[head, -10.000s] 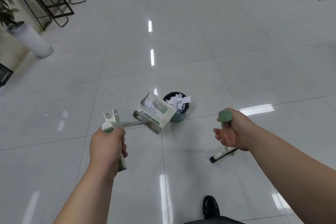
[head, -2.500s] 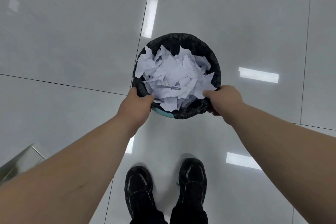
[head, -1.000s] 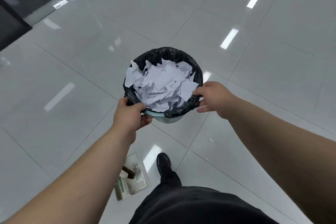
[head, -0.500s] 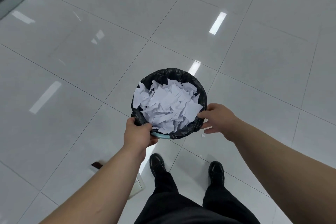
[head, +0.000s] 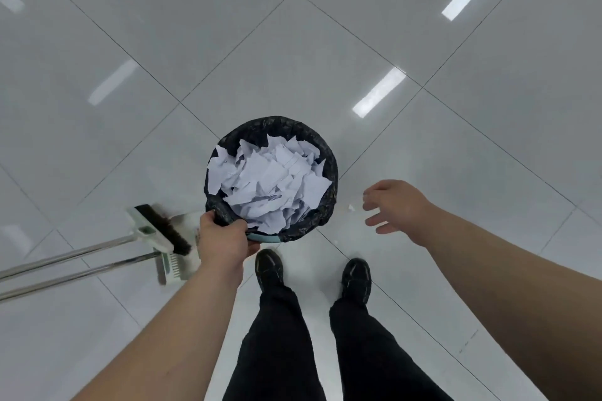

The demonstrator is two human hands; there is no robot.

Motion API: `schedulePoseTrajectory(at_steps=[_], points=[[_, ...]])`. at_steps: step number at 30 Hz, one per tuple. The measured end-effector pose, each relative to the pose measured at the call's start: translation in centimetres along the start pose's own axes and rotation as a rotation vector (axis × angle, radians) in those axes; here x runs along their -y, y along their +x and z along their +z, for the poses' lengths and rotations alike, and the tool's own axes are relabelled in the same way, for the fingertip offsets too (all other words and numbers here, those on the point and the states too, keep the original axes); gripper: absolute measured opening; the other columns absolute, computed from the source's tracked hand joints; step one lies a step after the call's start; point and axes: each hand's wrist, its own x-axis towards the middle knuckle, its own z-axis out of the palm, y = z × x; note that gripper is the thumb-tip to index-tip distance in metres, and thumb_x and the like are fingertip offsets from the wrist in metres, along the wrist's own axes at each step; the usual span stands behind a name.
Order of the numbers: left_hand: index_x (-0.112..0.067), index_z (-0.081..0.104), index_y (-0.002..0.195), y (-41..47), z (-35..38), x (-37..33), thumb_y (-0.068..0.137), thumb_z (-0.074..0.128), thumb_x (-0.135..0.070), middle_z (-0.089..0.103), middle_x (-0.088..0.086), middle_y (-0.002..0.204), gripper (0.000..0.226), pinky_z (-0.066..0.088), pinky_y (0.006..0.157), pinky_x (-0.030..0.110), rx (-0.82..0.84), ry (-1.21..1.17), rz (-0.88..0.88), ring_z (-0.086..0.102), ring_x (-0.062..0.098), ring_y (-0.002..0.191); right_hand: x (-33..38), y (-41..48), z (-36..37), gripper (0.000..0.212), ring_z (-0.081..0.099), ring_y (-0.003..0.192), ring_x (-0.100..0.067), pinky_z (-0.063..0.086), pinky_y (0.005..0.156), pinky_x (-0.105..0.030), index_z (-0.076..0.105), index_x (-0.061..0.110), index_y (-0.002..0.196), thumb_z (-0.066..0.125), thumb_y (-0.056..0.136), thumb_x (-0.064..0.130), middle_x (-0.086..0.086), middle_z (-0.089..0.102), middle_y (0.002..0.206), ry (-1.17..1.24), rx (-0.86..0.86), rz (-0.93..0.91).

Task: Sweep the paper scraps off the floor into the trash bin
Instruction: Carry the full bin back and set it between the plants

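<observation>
Still gripping the trash bin [head: 329, 153] by its near-left rim with the left hand [head: 223, 238], fingers clamped over the black liner. Heaped with paper scraps [head: 270, 179], just ahead of the shoes [head: 268, 265]. Half a second ago held on both sides; now let go by the right hand [head: 395, 205], drawn off to the right, fingers [head: 378, 220] apart, loosely bent, holding nothing. One small scrap [head: 351, 207] on the floor [head: 293, 58] between bin and right hand. Broom [head: 163, 233] and dustpan [head: 177, 265] lying at left, more fully in sight.
</observation>
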Motion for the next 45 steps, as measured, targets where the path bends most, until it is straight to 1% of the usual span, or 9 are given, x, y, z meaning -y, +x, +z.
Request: schedulePoseTrajectory(at_steps=[4, 10, 20, 27, 30, 34, 37, 42, 45], points=[[-0.016, 0.048, 0.126, 3.1, 1.1, 6.4, 0.091, 0.055, 0.004, 0.066, 0.019, 0.12, 0.04, 0.06, 0.057, 0.036, -0.047, -0.033, -0.078, 0.072, 0.041, 0.092, -6.3, 4.2, -0.3, 0.017, 0.065, 0.075, -0.031, 0.049, 0.069, -0.039, 0.065, 0.004, 0.107, 0.056, 0.095, 0.013, -0.014, 0.066, 0.099, 0.008, -0.02, 0.112], [-0.021, 0.045, 0.123, 11.4, 4.0, 15.2, 0.092, 0.056, 0.004, 0.066, 0.024, 0.122, 0.041, 0.06, 0.058, 0.036, -0.046, -0.073, -0.154, 0.069, 0.039, 0.088, -14.3, 11.9, 3.5, 0.014, 0.075, 0.09, -0.035, 0.06, 0.08, -0.044, 0.067, 0.01, 0.105, 0.057, 0.097, 0.015, -0.012, 0.072, 0.107, -0.049, -0.032, 0.193], [-0.028, 0.048, 0.11, 23.5, 13.2, 24.8, 0.094, 0.053, 0.003, 0.064, 0.014, 0.115, 0.035, 0.061, 0.06, 0.034, 0.03, -0.192, -0.166, 0.065, 0.031, 0.084, -22.8, 23.0, 12.8, 0.012, 0.074, 0.09, -0.035, 0.061, 0.079, -0.045, 0.069, 0.011, 0.099, 0.058, 0.095, 0.015, -0.01, 0.073, 0.104, -0.139, 0.024, 0.226], [-0.024, 0.045, 0.137, 27.2, 16.6, 26.1, 0.093, 0.055, 0.001, 0.063, 0.003, 0.11, 0.051, 0.063, 0.064, 0.036, 0.061, -0.194, -0.157, 0.068, 0.028, 0.081, -21.9, 26.4, 14.1, 0.014, 0.075, 0.086, -0.027, 0.061, 0.086, -0.047, 0.069, 0.014, 0.098, 0.056, 0.096, 0.018, -0.007, 0.071, 0.104, -0.198, 0.038, 0.173], [-0.03, 0.038, 0.148, 26.3, 16.4, 25.4, 0.095, 0.061, -0.004, 0.065, 0.005, 0.113, 0.063, 0.064, 0.067, 0.038, 0.138, -0.188, -0.202, 0.073, 0.032, 0.092, -20.7, 26.4, 14.0, 0.015, 0.074, 0.089, -0.03, 0.06, 0.084, -0.046, 0.068, 0.011, 0.101, 0.054, 0.096, 0.015, -0.009, 0.071, 0.105, -0.22, 0.03, 0.151], [-0.029, 0.04, 0.149, 21.8, 12.4, 22.1, 0.094, 0.072, -0.029, 0.059, -0.001, 0.11, 0.064, 0.062, 0.086, 0.044, 0.205, -0.086, -0.274, 0.069, 0.026, 0.1, -17.8, 23.1, 14.2, 0.017, 0.072, 0.08, -0.029, 0.056, 0.073, -0.039, 0.067, 0.006, 0.103, 0.054, 0.095, 0.013, -0.016, 0.07, 0.109, -0.197, 0.041, 0.138], [-0.023, 0.042, 0.149, 17.4, 6.9, 18.0, 0.095, 0.069, -0.029, 0.059, 0.0, 0.108, 0.06, 0.055, 0.101, 0.046, 0.237, -0.008, -0.247, 0.063, 0.021, 0.096, -14.0, 18.3, 14.9, 0.016, 0.069, 0.077, -0.027, 0.053, 0.069, -0.036, 0.067, 0.007, 0.103, 0.056, 0.095, 0.014, -0.017, 0.07, 0.111, -0.203, 0.084, 0.099], [-0.022, 0.051, 0.139, 8.3, -5.0, 9.5, 0.095, 0.065, -0.022, 0.062, -0.002, 0.11, 0.047, 0.055, 0.099, 0.044, 0.176, -0.036, -0.121, 0.064, 0.02, 0.104, -5.5, 8.0, 16.7, 0.014, 0.075, 0.085, -0.029, 0.056, 0.07, -0.036, 0.067, 0.006, 0.099, 0.059, 0.091, 0.015, -0.015, 0.071, 0.104, -0.237, 0.161, -0.026], [-0.026, 0.055, 0.134, 2.4, -13.6, 5.8, 0.086, 0.068, -0.03, 0.063, 0.0, 0.12, 0.05, 0.055, 0.1, 0.043, 0.143, -0.039, -0.052, 0.064, 0.016, 0.108, -0.5, 1.0, 18.7, 0.01, 0.069, 0.07, -0.026, 0.048, 0.059, -0.029, 0.064, 0.005, 0.089, 0.057, 0.09, 0.012, -0.011, 0.065, 0.087, -0.311, 0.204, -0.096]])
